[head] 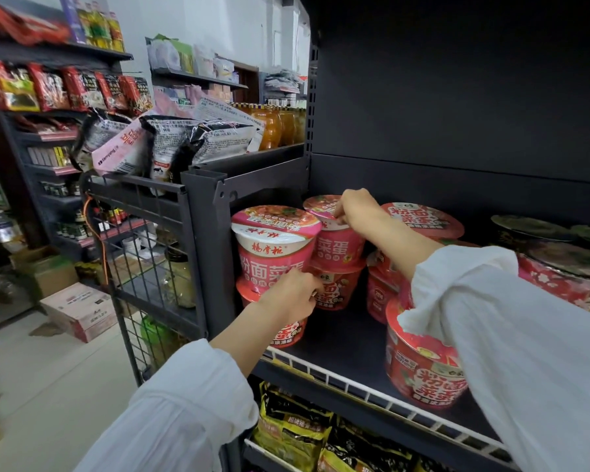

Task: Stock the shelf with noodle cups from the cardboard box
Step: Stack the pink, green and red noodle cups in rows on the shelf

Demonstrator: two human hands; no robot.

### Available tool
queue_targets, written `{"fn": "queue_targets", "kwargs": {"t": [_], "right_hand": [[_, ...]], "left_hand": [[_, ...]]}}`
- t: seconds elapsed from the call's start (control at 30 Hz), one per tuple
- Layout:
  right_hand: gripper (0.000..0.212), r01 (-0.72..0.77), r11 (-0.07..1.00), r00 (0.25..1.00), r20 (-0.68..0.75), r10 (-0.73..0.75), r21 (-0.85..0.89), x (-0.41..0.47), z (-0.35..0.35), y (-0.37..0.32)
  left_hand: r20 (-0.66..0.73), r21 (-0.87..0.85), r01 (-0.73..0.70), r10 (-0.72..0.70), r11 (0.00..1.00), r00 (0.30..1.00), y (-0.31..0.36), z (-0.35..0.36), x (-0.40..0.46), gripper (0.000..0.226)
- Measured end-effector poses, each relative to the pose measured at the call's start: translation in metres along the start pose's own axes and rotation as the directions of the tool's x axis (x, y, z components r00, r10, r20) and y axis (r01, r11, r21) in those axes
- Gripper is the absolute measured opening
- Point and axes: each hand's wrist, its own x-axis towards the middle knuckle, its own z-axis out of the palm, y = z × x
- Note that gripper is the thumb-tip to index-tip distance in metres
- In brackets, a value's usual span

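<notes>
A person in loose white sleeves reaches with both hands into a dark metal shelf (348, 338) fronted by a low white wire rail (355, 378). The left hand (292, 294) is pressed against the side of the front pink-and-white paper noodle cup (273, 247), which sits on top of another pink noodle cup (288, 330) at the shelf's left end; its fingers are curled around the seam where the two cups meet, though exactly how tightly they clamp is hard to judge from this angle. The right hand (356, 207) is further back, with its fingertips pinched together on the lid rim of the rear pink noodle cup (334, 238), which is also stacked on a lower cup (338, 287) just behind and to the right of the front stack. More red-and-pink noodle cups stand to the right: one with its lid facing the camera (423, 218) near the back wall, and a large red cup (419, 366) at the front edge, partly hidden by the right sleeve (511, 335). Dark-lidded bowls (552, 247) sit at the far right of the same shelf. Below, yellow-and-black noodle packets (293, 424) fill the next level. To the left, a black wire rack (143, 233) holds pink and black foil packets (157, 141), and a flat pink-printed cardboard box (79, 310) lies on the pale floor beyond it.
</notes>
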Motion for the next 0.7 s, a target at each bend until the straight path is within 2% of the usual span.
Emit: {"fn": "queue_targets", "kwargs": {"t": [0.1, 0.23, 0.33, 0.4, 0.47, 0.57, 0.7], "right_hand": [[0.032, 0.045, 0.998, 0.998, -0.038, -0.043, 0.048, -0.014, 0.003, 0.0], [0.047, 0.345, 0.911, 0.933, -0.187, -0.307, 0.224, -0.053, 0.011, -0.012], [0.056, 0.46, 0.842, 0.884, -0.054, -0.465, 0.283, -0.073, 0.015, -0.023], [0.06, 0.471, 0.852, 0.872, 0.025, -0.489, 0.228, -0.076, 0.019, -0.028], [0.056, 0.462, 0.867, 0.88, 0.02, -0.474, 0.189, -0.075, 0.024, -0.031], [0.044, 0.447, 0.859, 0.891, -0.035, -0.453, 0.247, -0.075, 0.028, -0.034], [0.04, 0.453, 0.852, 0.882, 0.01, -0.472, 0.264, -0.078, 0.02, -0.032]], "left_hand": [[0.003, 0.001, -0.005, 0.005, 1.0, 1.0, 0.001, 0.001, -0.003, 0.036], [-0.044, -0.057, -0.071, 0.069, 0.996, 0.997, 0.001, 0.0, -0.018, 0.037], [-0.133, -0.079, -0.083, 0.072, 0.993, 0.988, -0.009, -0.006, -0.041, 0.032], [-0.186, -0.046, 0.003, -0.011, 0.999, 0.983, -0.02, -0.015, -0.059, 0.027], [-0.22, -0.016, 0.099, -0.1, 0.995, 0.97, -0.035, -0.022, -0.072, 0.025], [-0.184, 0.003, 0.181, -0.177, 0.983, 0.967, -0.047, -0.023, -0.081, 0.028], [-0.158, -0.082, 0.26, -0.27, 0.962, 0.95, -0.039, -0.016, -0.08, 0.032]]}}
